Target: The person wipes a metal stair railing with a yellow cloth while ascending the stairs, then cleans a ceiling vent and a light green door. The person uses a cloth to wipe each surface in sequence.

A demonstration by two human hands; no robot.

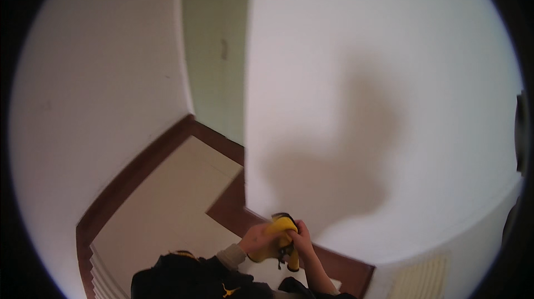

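My left hand [259, 238] and my right hand [301, 238] are close together low in the view, in front of the wall. Between them is a soft yellow item with black trim [282, 227], bunched up; what it is exactly I cannot tell. The fingers of my right hand grip its right side, and my left hand presses against it from the left. A black cord or fastener [282, 253] and a yellow end with a dark rim [293, 262] hang below the hands. My left sleeve is black with a beige cuff.
A white wall [438, 111] with a soft shadow on it stands ahead. Left of it are a pale green panel [217, 57] and another wall [100, 73]. Dark red skirting [137, 169] borders the light floor [167, 199]. A ribbed cream object [421, 278] lies at lower right.
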